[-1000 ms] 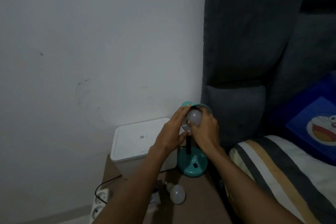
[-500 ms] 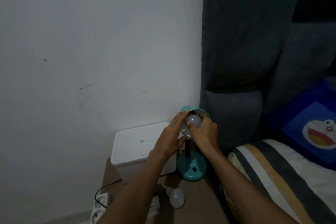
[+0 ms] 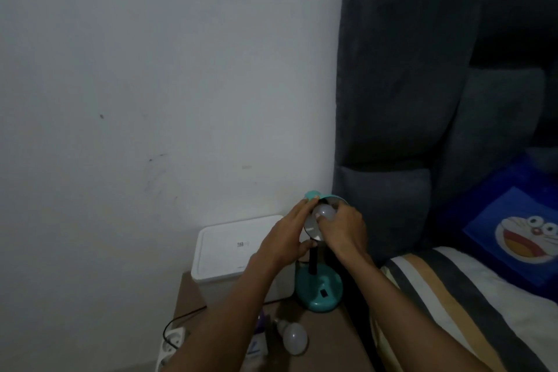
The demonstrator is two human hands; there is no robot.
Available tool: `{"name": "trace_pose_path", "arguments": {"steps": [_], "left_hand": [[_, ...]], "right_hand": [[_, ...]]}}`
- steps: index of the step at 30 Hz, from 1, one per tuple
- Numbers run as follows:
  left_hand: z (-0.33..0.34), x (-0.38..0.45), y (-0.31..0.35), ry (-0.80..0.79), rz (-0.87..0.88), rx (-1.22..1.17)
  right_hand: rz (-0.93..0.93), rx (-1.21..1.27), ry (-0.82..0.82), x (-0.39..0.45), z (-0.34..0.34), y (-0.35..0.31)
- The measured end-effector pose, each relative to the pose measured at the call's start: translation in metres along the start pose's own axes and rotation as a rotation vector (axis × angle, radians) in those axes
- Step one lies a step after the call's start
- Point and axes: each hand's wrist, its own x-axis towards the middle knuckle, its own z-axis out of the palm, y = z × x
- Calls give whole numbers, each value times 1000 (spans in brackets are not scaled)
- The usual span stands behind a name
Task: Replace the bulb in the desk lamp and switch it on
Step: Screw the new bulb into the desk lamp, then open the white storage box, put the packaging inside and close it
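A teal desk lamp stands on the brown bedside table (image 3: 329, 338), its round base (image 3: 319, 288) near the table's right side. Its shade (image 3: 312, 225) is tilted toward me with the silver inside showing. My left hand (image 3: 287, 238) grips the shade's left rim. My right hand (image 3: 342, 228) has its fingers closed around a white bulb (image 3: 325, 212) that sits inside the shade. A second white bulb (image 3: 294, 341) lies loose on the table in front of the lamp. The lamp is unlit.
A white lidded box (image 3: 232, 251) stands behind my left arm against the wall. A white power strip (image 3: 173, 341) with a black cable lies on the floor at the left. A small box (image 3: 258, 344) lies beside the loose bulb. Bed and grey headboard (image 3: 422, 130) are right.
Both hands stay on the shade and the bulb. My right hand's fingers have shifted a little around the bulb. The head view has drifted slightly.
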Motion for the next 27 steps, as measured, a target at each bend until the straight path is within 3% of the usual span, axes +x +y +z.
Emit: {"name": "trace_pose_path", "arguments": {"steps": [3, 7, 10, 17, 21, 27], "left_hand": [[-9, -6, 3, 27, -41, 19], [-25, -27, -4, 104, -184, 1], [-37, -54, -21, 137, -296, 40], [-61, -125, -78, 214, -566, 145], [-65, -149, -109, 133, -716, 66], [-55, -162, -136, 197, -675, -138]], "right_hand": [[-56, -77, 65, -5, -7, -14], [-267, 61, 71, -15, -5, -35], [-323, 136, -5, -26, 16, -46], [-289, 53, -282, -48, 83, -30], [-234, -74, -380, -45, 110, -6], [-189, -84, -488, -30, 136, 24]]}}
